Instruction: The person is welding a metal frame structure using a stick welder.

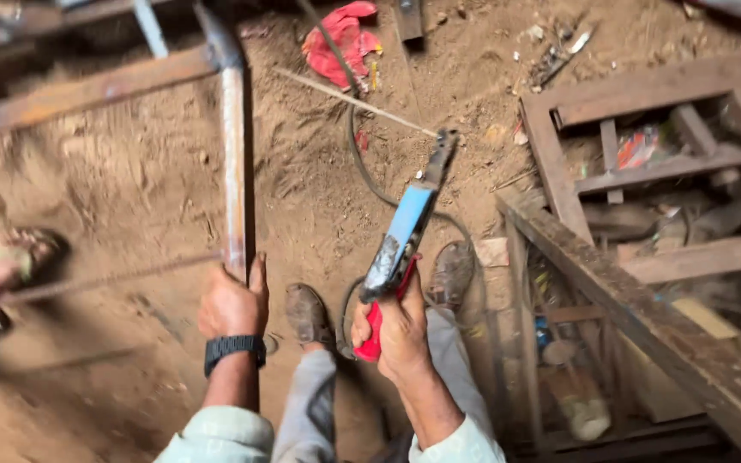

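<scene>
My left hand (231, 302) grips the near end of a long rusty metal bar (233, 163) that runs away from me over the sandy ground; a black watch sits on that wrist. My right hand (398, 330) is shut on the red handle of an electrode holder (405, 227) with a blue body. Its jaws clamp a thin welding rod (349, 99) that points up and left. A black cable (362, 171) trails from the holder across the dirt. My two dusty shoes (306, 313) stand between the hands.
A second metal bar (96, 90) joins the first at the far corner, forming a frame. A rough wooden frame (636, 283) full of clutter stands at the right. A red cloth (340, 39) lies at the top. Another person's sandalled foot (10, 266) is at the left.
</scene>
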